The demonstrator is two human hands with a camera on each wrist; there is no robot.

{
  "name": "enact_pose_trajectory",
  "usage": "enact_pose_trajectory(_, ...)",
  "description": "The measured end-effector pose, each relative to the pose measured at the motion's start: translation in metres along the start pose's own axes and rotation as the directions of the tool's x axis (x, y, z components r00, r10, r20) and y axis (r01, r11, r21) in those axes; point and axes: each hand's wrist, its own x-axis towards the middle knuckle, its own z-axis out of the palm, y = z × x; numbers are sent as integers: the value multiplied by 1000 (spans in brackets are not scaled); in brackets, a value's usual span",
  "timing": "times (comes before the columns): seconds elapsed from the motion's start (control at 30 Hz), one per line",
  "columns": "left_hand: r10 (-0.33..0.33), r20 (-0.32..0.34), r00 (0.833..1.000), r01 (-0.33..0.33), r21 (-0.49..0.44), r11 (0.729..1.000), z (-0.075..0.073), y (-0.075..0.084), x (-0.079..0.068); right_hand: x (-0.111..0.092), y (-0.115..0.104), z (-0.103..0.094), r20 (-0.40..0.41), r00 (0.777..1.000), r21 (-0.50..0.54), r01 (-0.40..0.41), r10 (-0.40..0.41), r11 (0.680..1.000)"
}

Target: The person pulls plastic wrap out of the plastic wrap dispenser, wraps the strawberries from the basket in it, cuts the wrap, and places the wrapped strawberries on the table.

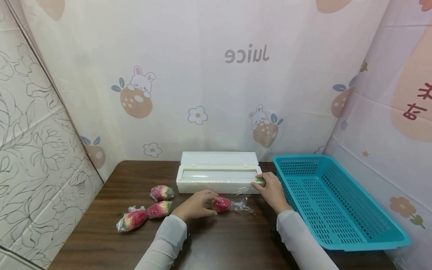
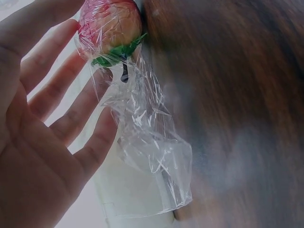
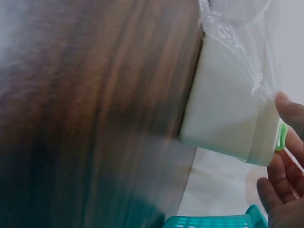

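Observation:
My left hand [image 1: 199, 204] reaches over a red flower head [image 1: 221, 204] wrapped in clear plastic film, its fingers touching the bloom. In the left wrist view those fingers look nearly straight and spread beside the wrapped flower head [image 2: 114, 31], whose green sepals point toward loose, crumpled film [image 2: 152, 137]. A white plastic-wrap dispenser [image 1: 216, 186] stands behind with its lid raised. At its right end my right hand [image 1: 272, 190] holds the small green slide cutter [image 3: 281, 137] between thumb and fingers. Clear film [image 1: 243, 190] hangs over the dispenser's front near that hand.
Several wrapped flower heads [image 1: 162, 192] lie on the dark wood table [image 1: 233, 243] to the left. A turquoise plastic basket [image 1: 337, 202] stands right beside my right arm. Printed cloth walls close off the back and both sides.

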Motion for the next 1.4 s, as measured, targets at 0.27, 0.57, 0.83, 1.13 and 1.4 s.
enact_pose_trajectory(0.27,28,-12,1000,-28,-17,999,1,-2,0,5,5,-2,-17,994,-57,104,-105,993)
enact_pose_trajectory(0.57,9,0,1000,-9,-61,998,3,-3,-1,3,4,-5,10,988,-109,157,-157,982)
enact_pose_trajectory(0.83,1,5,1000,0,-81,997,3,-5,-3,3,4,-2,18,985,-84,174,-173,981)
enact_pose_trajectory(1.13,0,11,1000,2,-119,993,3,-8,-6,3,4,-1,47,975,-79,222,-219,972)
enact_pose_trajectory(1.4,26,0,1000,-25,-124,992,2,-9,-6,3,8,0,-6,935,-63,352,-354,934)
